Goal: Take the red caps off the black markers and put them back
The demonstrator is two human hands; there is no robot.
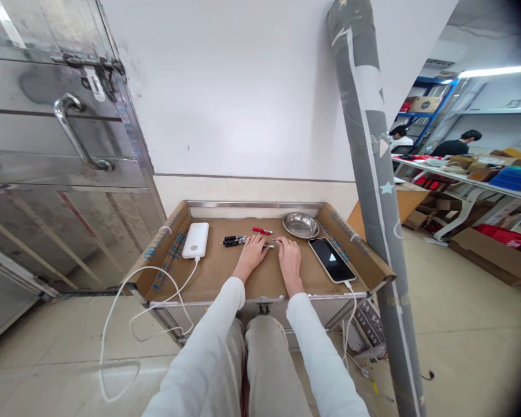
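Note:
My left hand (252, 255) rests low over the cardboard-covered table (260, 284), its fingers around the near end of a dark pen-like item with a silvery tip. Black pens (233, 240) lie just to its left. My right hand (289, 258) is beside it, fingers drawn together at a small thin metallic piece (275, 240) too small to name. A red pen-like piece (263, 230) lies beyond the hands. The hands are a short gap apart.
A white power bank (196, 240) with a cable is at the left. A metal dish (301, 225) and a phone (332, 259) are at the right. A wrapped grey column (373, 174) stands beside the table; two people sit further back.

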